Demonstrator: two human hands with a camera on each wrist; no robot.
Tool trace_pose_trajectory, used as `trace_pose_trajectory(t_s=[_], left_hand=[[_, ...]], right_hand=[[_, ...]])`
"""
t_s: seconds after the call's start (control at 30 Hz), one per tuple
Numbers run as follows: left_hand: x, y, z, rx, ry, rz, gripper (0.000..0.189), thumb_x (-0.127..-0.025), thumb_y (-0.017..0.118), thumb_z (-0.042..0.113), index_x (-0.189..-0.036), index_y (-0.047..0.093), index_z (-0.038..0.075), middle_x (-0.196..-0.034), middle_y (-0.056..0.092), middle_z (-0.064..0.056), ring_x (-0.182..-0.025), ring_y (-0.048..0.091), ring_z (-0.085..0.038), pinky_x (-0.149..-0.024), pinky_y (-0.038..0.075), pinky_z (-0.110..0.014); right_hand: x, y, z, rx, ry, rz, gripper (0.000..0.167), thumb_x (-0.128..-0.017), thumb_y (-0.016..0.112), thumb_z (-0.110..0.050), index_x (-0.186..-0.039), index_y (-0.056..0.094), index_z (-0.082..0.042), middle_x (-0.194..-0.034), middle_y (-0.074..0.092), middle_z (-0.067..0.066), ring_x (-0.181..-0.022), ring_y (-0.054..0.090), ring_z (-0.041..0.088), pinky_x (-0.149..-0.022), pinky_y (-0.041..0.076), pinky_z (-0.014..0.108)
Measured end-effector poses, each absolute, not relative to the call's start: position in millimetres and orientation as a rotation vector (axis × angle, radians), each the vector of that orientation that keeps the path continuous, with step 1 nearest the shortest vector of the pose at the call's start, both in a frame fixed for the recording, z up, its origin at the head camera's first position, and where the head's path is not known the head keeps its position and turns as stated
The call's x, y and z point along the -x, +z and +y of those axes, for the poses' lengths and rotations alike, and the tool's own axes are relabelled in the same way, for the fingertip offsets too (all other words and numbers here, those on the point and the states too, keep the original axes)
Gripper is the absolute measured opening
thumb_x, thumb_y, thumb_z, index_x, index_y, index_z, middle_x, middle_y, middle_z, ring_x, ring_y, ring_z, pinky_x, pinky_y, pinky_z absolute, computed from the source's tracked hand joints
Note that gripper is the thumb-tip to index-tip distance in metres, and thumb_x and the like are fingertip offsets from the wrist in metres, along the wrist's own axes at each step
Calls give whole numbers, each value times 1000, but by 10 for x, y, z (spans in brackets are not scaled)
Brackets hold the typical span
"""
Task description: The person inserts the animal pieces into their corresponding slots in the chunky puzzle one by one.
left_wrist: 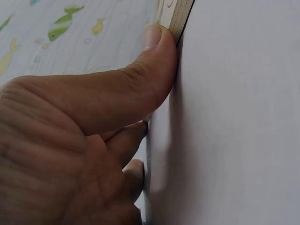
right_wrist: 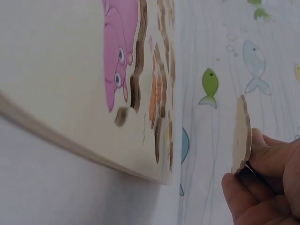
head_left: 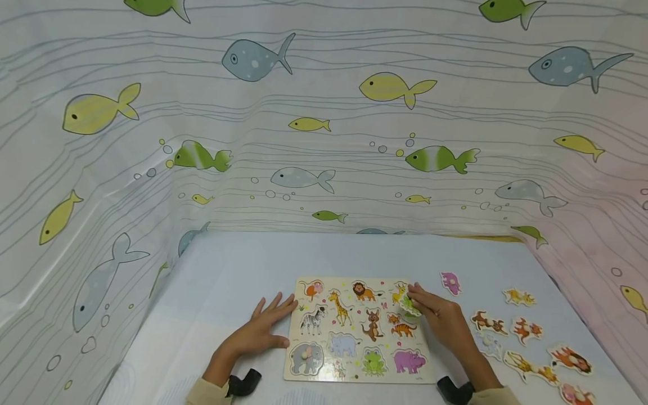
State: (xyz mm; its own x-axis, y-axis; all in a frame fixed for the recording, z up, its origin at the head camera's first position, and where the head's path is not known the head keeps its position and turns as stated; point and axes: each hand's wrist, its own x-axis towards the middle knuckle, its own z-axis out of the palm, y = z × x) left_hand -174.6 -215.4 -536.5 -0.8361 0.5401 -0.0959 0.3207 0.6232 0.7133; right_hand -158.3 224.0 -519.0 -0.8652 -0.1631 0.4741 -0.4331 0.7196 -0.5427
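Left hand (head_left: pixel 260 329) spread, thumb against pale rectangular wooden puzzle board (head_left: pixel 422 378). Right hand (head_left: pixel 448 323) pinches thin green frog-shaped wooden piece (head_left: pixel 409 307) at board's far right corner; head view shows painted side, right wrist view plain back.

I'm looking from one side to the other now, and no, there's not a word, label, brand, number or sign here that I can read!
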Motion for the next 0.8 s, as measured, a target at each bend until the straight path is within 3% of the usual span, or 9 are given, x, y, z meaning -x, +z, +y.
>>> trace_pose_trajectory(t_s=[0.2, 0.53, 0.8], left_hand=[[1754, -5374, -2161, -695, 1039, 2546, 90, -76, 80, 28, -154, 38, 13, -164, 28, -11, -155, 6, -41, -121, -14, -62], [1773, -5398, -2178, -709, 1050, 2540, 91, -76, 80, 30, -155, 37, 13, -165, 26, -10, -155, 5, -40, -121, -15, -62], [1778, -5373, -2165, -701, 1045, 2532, 91, -77, 80, 28, -155, 36, 13, -165, 24, -10, -156, 4, -39, -121, -16, -61]], right_hand=[[1472, -5194, 2174, -522, 1006, -2482, 34, -84, 73, 3, -117, 74, -4, -126, 71, 9, -125, 56, 6, -95, 39, -2], [1340, -5248, 2056, -622, 995, -2487, 33, -83, 74, 3, -115, 75, -5, -124, 72, 8, -117, 66, 25, -97, 39, -1], [1216, -5290, 1940, -651, 1036, -2501, 33, -83, 75, 1, -114, 76, -8, -124, 72, 3, -116, 67, 25, -99, 38, -1]])
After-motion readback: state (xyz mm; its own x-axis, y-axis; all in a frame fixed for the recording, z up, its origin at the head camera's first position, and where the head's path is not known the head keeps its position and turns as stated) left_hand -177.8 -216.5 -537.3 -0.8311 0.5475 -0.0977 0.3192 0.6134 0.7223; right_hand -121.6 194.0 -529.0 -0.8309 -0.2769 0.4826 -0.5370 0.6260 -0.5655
